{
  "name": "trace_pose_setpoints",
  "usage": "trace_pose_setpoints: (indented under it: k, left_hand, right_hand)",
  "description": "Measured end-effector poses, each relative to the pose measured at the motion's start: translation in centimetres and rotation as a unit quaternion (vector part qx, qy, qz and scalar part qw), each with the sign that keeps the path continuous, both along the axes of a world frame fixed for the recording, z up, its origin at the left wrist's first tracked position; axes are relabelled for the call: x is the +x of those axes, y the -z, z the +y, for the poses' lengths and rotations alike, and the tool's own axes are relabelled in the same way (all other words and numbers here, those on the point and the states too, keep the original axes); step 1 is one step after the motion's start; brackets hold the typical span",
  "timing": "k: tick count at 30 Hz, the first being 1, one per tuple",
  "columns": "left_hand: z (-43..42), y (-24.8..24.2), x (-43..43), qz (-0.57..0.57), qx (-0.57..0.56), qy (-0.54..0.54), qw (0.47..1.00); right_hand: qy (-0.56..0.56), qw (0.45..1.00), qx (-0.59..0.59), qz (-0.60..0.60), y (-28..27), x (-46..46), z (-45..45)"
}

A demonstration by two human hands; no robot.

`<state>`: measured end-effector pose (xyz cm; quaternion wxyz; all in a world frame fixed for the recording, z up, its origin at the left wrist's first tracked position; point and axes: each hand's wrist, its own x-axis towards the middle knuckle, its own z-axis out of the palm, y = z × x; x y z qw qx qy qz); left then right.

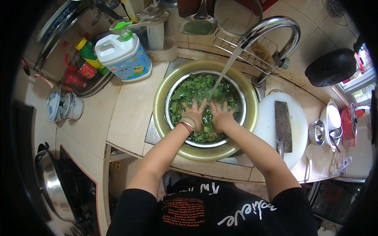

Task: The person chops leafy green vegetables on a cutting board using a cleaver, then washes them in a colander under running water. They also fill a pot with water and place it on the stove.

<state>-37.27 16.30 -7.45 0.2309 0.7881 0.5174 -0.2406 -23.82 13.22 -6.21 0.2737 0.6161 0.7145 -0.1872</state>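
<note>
Chopped leafy greens float in water inside a steel basin, which sits within a larger gold-coloured basin. Water runs from a curved chrome faucet into the greens. My left hand, with bracelets at the wrist, lies spread at the left of the basin's middle, partly among the wet leaves. Just to its right, my right hand is spread too, its fingertips at the water. Both palms face down, and leaves and water hide parts of the fingers. I see neither hand gripping anything.
Right of the basins, a cleaver lies on a round white cutting board. A white detergent jug with a green pump stands at the back left. Farther right are a small steel bowl and a white colander. A black pan hangs on the wall.
</note>
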Motion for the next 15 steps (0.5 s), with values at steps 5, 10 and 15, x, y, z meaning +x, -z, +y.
trace_pose_setpoints:
  k: [5, 10, 15]
  left_hand:
    - [2.3, 2.7, -1.6, -0.155, 0.186, 0.034, 0.970]
    - [2.6, -3.6, -3.3, -0.264, 0.183, -0.057, 0.945]
    - [1.1, -7.6, -3.1, -0.179, 0.159, -0.007, 0.971]
  right_hand:
    - [-0.040, 0.971, 0.205, 0.119, 2.4, 2.3, 2.8]
    - [0.034, 0.953, 0.177, 0.243, -2.6, 4.3, 3.7]
    - [0.017, 0.964, 0.106, 0.243, -5.4, 4.2, 3.8]
